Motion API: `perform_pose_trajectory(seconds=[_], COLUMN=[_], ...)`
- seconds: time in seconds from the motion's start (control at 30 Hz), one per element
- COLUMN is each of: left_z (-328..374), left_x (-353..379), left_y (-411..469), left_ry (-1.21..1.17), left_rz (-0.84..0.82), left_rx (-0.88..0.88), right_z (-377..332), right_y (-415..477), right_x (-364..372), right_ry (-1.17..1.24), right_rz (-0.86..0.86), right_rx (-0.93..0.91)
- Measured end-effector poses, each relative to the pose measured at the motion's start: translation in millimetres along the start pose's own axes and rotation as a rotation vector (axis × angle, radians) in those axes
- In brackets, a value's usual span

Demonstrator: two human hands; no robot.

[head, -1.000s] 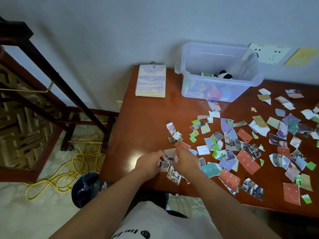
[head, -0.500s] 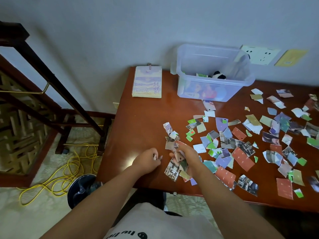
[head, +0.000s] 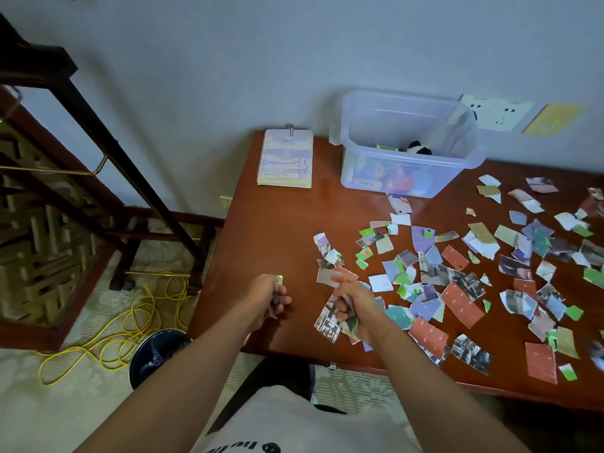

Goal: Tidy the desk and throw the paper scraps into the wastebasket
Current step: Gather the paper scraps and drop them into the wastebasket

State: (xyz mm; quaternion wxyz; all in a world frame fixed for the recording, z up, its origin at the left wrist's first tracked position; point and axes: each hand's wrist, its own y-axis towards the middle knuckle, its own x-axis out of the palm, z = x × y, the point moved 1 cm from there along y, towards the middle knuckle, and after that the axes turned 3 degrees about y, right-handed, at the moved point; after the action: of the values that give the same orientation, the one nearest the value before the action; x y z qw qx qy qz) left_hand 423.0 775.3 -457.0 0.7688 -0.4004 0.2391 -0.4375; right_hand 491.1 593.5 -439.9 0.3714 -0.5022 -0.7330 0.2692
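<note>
Several torn paper scraps [head: 457,276] of many colours lie spread over the right half of the brown desk [head: 281,230]. My right hand [head: 354,300] grips a bunch of scraps [head: 330,322] at the left end of the pile, near the desk's front edge. Over bare desk to the left, my left hand [head: 269,297] is curled and pinches a small pale scrap [head: 279,279] that sticks up from its fingers. The black wastebasket [head: 157,354] with a dark liner stands on the floor below the desk's front left corner.
A spiral notebook [head: 286,158] lies at the desk's back left. A clear plastic bin [head: 405,142] with a panda toy and pictures stands at the back. A yellow cable [head: 124,318] coils on the floor beside a dark wooden frame [head: 98,142].
My left hand has drawn away to the left from the right hand, with a small scrap in its fingers. My right hand has stayed at the pile's edge and gathered scraps.
</note>
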Motion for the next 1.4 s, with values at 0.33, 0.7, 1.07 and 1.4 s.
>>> perform_pose_trajectory(seconds=[0.33,0.7,1.07,1.4], left_z=[-14,-5,1,-2], left_x=[-13,-7,-17,-27], left_y=[6,17,21,14], left_ry=[0.845,1.031,1.080,1.104], left_rz=[0.226,0.258,0.213,0.237], left_rx=[0.347,0.447,0.502,0.496], right_z=[11,0,-3,7], right_y=[9,17,29,38], right_x=[-1,5,7,21], right_ry=[-1.841,-2.044,-1.758,-1.758], right_rz=[-0.123,-0.208,-0.010,0.108], right_rx=[-0.373,-0.507,-0.529,-0.436])
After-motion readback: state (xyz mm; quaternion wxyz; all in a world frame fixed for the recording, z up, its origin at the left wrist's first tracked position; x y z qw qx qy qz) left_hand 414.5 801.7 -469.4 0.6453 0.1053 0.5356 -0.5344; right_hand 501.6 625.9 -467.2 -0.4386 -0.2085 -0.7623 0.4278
